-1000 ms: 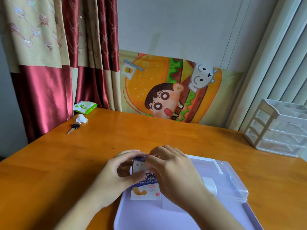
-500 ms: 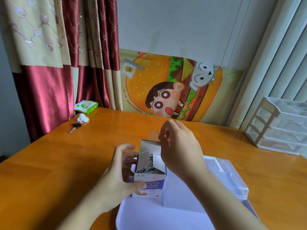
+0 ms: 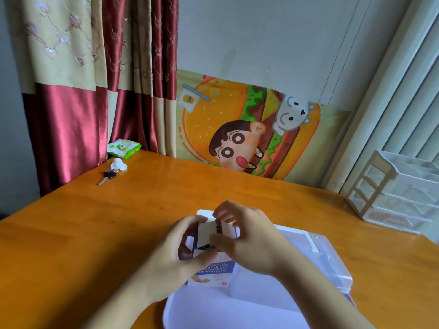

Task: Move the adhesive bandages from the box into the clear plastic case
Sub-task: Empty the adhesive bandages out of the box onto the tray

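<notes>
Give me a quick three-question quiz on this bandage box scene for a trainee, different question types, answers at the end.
1. True or false: the left hand grips the bandage box.
2. Which lies nearest the curtain: A the key, B the green wipes pack, C the white drawer unit?
3. Fill in: the right hand has its fingers at the box's open ____.

Key: 1 true; 2 B; 3 top.

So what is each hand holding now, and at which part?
The left hand grips the white-and-purple cardboard bandage box round its upper left side. The right hand has fingers at its open top; what they pinch cannot be told.
</notes>
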A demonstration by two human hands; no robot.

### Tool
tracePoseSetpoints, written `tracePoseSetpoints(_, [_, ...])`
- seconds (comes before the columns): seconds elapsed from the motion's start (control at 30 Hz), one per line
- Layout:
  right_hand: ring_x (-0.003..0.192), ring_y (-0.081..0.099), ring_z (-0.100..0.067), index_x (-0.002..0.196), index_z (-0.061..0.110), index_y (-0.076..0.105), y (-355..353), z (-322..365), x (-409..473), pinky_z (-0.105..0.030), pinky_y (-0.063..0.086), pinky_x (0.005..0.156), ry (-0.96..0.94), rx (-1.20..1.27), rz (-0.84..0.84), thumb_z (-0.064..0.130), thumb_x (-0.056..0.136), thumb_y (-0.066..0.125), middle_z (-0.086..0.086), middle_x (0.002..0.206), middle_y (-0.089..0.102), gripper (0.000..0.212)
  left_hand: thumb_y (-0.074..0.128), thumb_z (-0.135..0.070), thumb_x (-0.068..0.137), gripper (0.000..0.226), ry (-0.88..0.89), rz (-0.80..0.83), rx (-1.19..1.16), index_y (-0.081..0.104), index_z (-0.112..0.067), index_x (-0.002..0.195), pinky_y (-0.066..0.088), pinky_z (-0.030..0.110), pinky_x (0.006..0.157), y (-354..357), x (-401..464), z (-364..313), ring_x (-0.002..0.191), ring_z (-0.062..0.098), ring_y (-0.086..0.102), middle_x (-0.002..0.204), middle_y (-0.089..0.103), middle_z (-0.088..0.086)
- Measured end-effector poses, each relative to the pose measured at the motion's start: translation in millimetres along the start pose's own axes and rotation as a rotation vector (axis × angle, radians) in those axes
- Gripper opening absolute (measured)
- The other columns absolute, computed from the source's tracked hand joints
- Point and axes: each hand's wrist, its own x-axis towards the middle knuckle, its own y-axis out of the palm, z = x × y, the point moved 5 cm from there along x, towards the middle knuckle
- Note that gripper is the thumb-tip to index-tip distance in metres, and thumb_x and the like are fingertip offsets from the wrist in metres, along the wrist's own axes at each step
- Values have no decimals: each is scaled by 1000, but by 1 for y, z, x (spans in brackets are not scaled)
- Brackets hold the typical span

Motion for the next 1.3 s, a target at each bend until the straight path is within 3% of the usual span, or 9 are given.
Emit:
tracePoseSetpoints(0.3, [106,51,-8,118,27,64,-6,-16,-15,-7,52,65,-1,-103,-115,11,102,48,12,123,51,28,73,-34,93,33,34,-54,-116,63,-22,122,58,25,85,-6,2,-2,113,10,67,116,71,-6])
tracePoseSetpoints(0.43, [100,57,-14,112,22,66,0,-15,-18,-18,58,73,-54,-178,-132,14,104,44,12,122,50,24,72,-38,86,42,11,-44,-37,59,-38,126,62,27,77,5,-3,-5,114,-2,63,114,67,-25])
tracePoseSetpoints(0.57, [96,59,-16,108,19,65,2,-24,-24,-35,58,75,-55,-238,-196,21,106,38,9,121,49,27,60,-17,101,29,19,-91,-138,60,-26,128,62,29,80,3,-2,-7,107,13,73,115,75,-8])
tracePoseSetpoints(0.77, [134,43,-23,111,15,71,-1,-19,-29,-33,50,99,-66,-533,-221,23,90,65,-1,139,55,23,52,2,102,65,0,-134,-113,48,-51,139,55,15,77,-5,-1,-10,101,8,71,105,72,-15])
tracePoseSetpoints(0.87, [120,49,-25,124,18,64,0,-5,-21,-35,49,94,-127,-618,-101,9,75,70,0,129,58,51,52,-7,105,59,2,-114,-154,47,-50,144,59,23,81,-4,-2,-8,114,10,69,119,71,-7])
tracePoseSetpoints(0.97, [99,54,-25,120,20,60,2,8,-14,-37,49,87,-167,-582,-21,7,83,56,0,112,59,39,75,-31,92,54,-73,4,-182,52,-39,140,60,25,79,5,-6,-1,114,13,71,123,73,-8])
tracePoseSetpoints(1.07, [80,52,-25,104,20,58,4,16,-11,-36,43,89,-183,-637,-31,15,86,54,-1,95,56,19,89,-12,79,82,-83,66,-2,42,-37,142,60,26,80,14,-8,6,110,13,72,123,72,-8])
tracePoseSetpoints(1.2, [74,48,-25,96,22,51,2,21,-11,-32,30,72,-170,-604,-5,22,97,50,-1,95,50,1,83,3,77,71,5,10,158,52,-34,130,60,24,78,16,-6,1,105,7,72,114,72,-14])
tracePoseSetpoints(1.3, [72,48,-27,94,22,59,0,18,-16,-36,32,66,-173,-590,-43,33,104,41,-1,95,46,23,82,3,77,66,9,-12,153,55,-32,125,60,23,73,17,-7,-2,94,5,73,106,73,-17])
